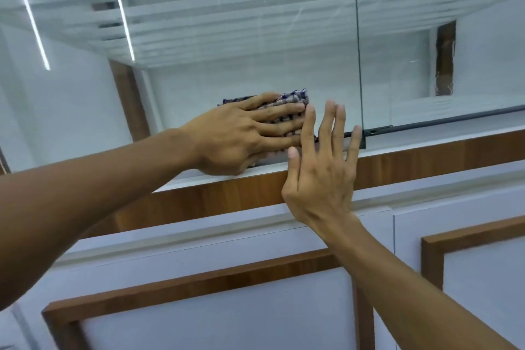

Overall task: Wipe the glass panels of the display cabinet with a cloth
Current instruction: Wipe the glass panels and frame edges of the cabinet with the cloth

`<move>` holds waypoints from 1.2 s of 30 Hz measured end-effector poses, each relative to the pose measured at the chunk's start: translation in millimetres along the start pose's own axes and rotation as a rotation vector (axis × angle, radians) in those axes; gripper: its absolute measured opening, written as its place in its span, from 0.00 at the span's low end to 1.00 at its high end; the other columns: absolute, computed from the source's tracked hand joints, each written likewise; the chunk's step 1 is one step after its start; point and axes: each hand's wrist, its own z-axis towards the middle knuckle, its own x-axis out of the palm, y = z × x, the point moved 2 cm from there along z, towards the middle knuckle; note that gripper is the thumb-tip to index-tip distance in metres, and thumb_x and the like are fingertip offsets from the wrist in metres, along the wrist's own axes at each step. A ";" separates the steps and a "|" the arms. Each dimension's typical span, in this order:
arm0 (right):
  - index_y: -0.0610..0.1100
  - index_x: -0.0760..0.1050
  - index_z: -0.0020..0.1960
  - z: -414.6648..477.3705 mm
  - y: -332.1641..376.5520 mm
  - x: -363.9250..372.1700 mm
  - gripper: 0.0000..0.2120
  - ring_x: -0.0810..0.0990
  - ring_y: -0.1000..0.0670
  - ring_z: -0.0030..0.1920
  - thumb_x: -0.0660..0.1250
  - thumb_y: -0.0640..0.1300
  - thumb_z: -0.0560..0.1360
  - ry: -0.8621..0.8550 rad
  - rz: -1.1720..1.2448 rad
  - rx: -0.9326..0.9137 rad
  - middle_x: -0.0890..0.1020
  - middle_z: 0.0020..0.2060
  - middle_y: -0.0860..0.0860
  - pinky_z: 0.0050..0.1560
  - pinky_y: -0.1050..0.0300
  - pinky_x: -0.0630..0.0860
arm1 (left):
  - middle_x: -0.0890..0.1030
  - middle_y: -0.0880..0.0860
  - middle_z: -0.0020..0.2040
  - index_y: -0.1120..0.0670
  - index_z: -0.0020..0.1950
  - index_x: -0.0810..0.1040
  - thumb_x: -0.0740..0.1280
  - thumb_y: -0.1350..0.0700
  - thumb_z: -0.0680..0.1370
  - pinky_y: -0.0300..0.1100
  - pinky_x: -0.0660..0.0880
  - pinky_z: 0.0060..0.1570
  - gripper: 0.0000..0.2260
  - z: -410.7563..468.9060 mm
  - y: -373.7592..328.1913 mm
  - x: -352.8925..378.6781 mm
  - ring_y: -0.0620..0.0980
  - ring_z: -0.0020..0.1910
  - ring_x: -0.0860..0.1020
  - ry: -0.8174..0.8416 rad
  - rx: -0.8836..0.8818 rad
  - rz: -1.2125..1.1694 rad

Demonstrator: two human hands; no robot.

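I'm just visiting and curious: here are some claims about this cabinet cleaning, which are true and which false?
1. The left hand presses the checked cloth flat against the glass panel. True.
2. The right hand holds a spray bottle. False: it is empty, fingers spread flat near the glass's lower edge.
3. The cloth sits low on the panel, near the wooden trim. True.
4. The cloth is plain white. False: it is checked blue and white.
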 end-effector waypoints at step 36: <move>0.42 0.47 0.83 52.9 219.2 63.3 0.33 0.41 0.41 0.83 0.52 0.50 0.82 0.115 0.075 -0.640 0.44 0.82 0.39 0.78 0.29 0.40 | 0.41 0.58 0.85 0.52 0.85 0.43 0.49 0.45 0.87 0.55 0.38 0.82 0.29 -254.9 24.0 25.1 0.56 0.84 0.39 -0.260 -1.219 -0.099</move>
